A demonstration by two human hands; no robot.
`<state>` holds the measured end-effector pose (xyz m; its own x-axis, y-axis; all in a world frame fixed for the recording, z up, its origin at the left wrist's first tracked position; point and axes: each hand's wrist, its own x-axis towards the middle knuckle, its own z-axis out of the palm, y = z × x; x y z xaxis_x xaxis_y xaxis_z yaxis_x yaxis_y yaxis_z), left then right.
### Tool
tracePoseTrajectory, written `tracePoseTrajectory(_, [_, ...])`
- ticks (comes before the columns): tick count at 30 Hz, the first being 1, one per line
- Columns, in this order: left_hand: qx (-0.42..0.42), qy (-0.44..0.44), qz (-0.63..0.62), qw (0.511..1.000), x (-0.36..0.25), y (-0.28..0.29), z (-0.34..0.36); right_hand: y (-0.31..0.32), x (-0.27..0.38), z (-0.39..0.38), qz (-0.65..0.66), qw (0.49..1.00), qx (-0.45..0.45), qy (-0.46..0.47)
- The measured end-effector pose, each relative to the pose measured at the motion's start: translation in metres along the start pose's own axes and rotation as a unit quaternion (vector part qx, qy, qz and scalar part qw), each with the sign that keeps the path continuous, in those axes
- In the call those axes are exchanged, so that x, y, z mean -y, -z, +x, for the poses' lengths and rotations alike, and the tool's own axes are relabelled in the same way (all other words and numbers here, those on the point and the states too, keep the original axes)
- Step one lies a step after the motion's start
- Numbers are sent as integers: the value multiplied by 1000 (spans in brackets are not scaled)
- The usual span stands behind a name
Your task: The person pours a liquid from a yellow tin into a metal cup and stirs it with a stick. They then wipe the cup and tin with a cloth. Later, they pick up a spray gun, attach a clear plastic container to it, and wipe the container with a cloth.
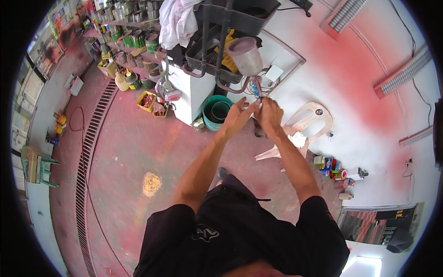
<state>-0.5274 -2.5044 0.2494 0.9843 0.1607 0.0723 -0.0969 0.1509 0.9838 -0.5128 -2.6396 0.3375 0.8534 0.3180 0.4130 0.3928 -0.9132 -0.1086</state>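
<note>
On the left, a small green plastic stool (50,162) is standing near the wall, and a long dark slotted floor grate (84,159) is curving down the reddish, paint-stained concrete floor (124,147). Further right, a tan powdery pile (151,184) is lying on that floor, and yellow plastic containers (144,108) are sitting beyond it, holding reddish crumpled material. A pink-and-grey respirator mask (172,95) is hanging beside a white cabinet (187,94), and a round teal plastic bucket (210,123) is standing just right of the cabinet.

The left hand (239,116) is reaching up beside the bucket, its fingers meeting the right hand at the lower end of a metal spray gun with blue knobs and a cloudy plastic cup (245,56). The gun is standing cup-up, just beside a black rack with trays (229,75). The right hand (269,113) is curling its fingers there; I cannot tell whether either hand is clamping the gun.

At right, a beige, stained plastic chair (328,122) is supporting white crumpled material (297,138).
</note>
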Motion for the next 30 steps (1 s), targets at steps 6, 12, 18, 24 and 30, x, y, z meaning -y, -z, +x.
tracePoseTrajectory(6, [47, 107, -113, 987, -26, -22, -37, 8, 13, -76, 96, 995, -12, 25])
tracePoseTrajectory(12, [13, 150, -268, 951, -55, -7, -115, 59, -12, -108, 538, 823, 70, -168])
tracePoseTrajectory(18, [-18, 147, -327, 933, -53, -36, -154, 34, 19, -39, 304, 882, -327, 152])
tracePoseTrajectory(24, [-41, 185, -95, 977, -68, -29, -191, -36, -7, -32, 384, 920, 76, 7])
tracePoseTrajectory(30, [-86, 152, -198, 964, -90, -25, -220, -7, -12, -37, 876, 397, 188, -199])
